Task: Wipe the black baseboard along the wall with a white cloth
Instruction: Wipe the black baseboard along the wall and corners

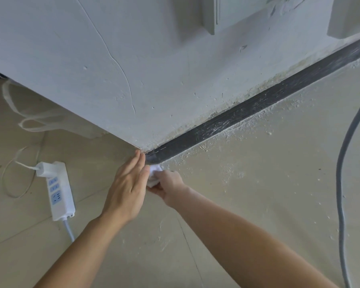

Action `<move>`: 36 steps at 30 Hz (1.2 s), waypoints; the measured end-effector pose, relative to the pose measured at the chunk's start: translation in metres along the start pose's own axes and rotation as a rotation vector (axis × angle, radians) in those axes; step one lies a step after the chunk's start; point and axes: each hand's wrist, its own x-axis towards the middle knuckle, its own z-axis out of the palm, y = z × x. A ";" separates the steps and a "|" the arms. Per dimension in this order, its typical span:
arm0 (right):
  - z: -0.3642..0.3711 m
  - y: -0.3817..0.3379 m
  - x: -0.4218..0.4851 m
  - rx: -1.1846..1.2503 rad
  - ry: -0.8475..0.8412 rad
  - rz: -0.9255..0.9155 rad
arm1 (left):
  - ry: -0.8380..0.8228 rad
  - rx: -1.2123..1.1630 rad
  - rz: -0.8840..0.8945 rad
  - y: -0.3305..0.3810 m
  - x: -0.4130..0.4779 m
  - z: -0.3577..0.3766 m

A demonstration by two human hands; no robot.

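Head view: looks down on an outer wall corner, where the black baseboard [258, 100] runs off to the upper right between wall [154, 69] and floor [258, 183].
Cloth: the white cloth [154, 173] is bunched in the right hand [169, 183] at the corner end of the baseboard; whether it touches the baseboard or stops just short, I cannot tell.
Right grip: fingers curled and clamped on the cloth.
Left grip: apart; the left hand [127, 190] is flat, fingers straight, tips on the wall corner, just beside the cloth.
Baseboard state: dusty and streaked along nearly its whole length, so the wiping looks barely begun.
Risk, grit: white plaster crumbs line the floor edge; a low-held cloth would likely drag them up and smear or scratch the black face.
Risk, cloth: the wad is small and may load with dust early, then only spread it.
Risk, hose: a grey hose [341, 163] crosses the floor on the right and could snag an arm further along.
Count: two hands, one cloth, one baseboard, one hose, one power strip [61, 196] with one charger [45, 168] plugged in.
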 end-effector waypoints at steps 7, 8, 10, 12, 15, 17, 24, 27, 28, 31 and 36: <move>0.000 -0.041 -0.008 0.083 -0.020 -0.062 | 0.015 0.056 -0.012 -0.011 0.002 0.004; -0.005 -0.046 -0.013 0.100 -0.023 -0.090 | 0.016 0.072 -0.009 -0.012 0.002 0.005; -0.022 -0.054 -0.024 0.185 -0.055 -0.154 | 0.026 0.110 0.012 -0.014 0.004 0.005; -0.044 -0.061 -0.034 0.391 -0.051 -0.215 | 0.035 0.123 0.023 -0.014 0.004 0.005; -0.061 -0.067 -0.041 0.560 0.015 -0.264 | 0.035 0.123 0.008 -0.011 0.003 0.005; -0.055 -0.064 -0.037 0.408 0.032 -0.224 | 0.038 0.134 0.017 -0.007 0.001 0.006; -0.017 -0.050 -0.022 -0.025 0.060 -0.061 | 0.043 0.298 0.036 0.003 -0.008 0.011; -0.039 -0.092 -0.027 0.137 0.112 -0.111 | 0.036 0.380 0.055 -0.003 -0.006 0.012; -0.050 -0.105 -0.031 0.189 0.119 -0.142 | 0.030 0.397 0.052 -0.004 -0.007 0.014; -0.077 -0.125 -0.043 0.288 0.146 -0.261 | 0.021 0.468 0.011 0.000 -0.009 0.025; -0.103 -0.114 -0.052 0.438 0.232 -0.416 | 0.246 0.668 0.321 0.011 -0.001 0.033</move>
